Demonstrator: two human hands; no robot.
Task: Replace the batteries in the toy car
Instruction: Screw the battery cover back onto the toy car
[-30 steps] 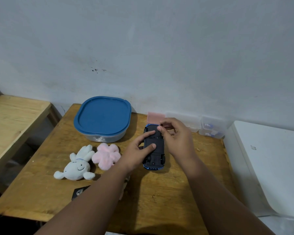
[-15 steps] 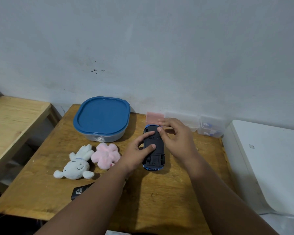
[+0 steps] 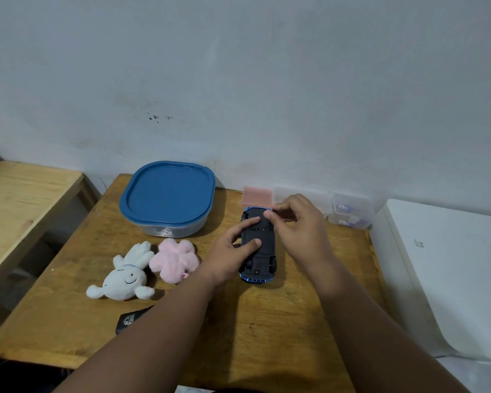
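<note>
Grip unchanged: left hand (image 3: 233,251) still steadies the toy car (image 3: 258,245), right hand (image 3: 298,222) pinches above it.

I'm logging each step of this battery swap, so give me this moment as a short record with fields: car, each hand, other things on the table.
car: blue toy car lying upside down on the wooden table, dark underside up
left hand: left hand resting on the car's left side, thumb and a finger on the underside
right hand: right hand at the car's far end, fingertips pinched there
battery cover: cannot tell whether it is open
others: blue-lidded container, white plush, pink plush, clear boxes by the wall
</note>
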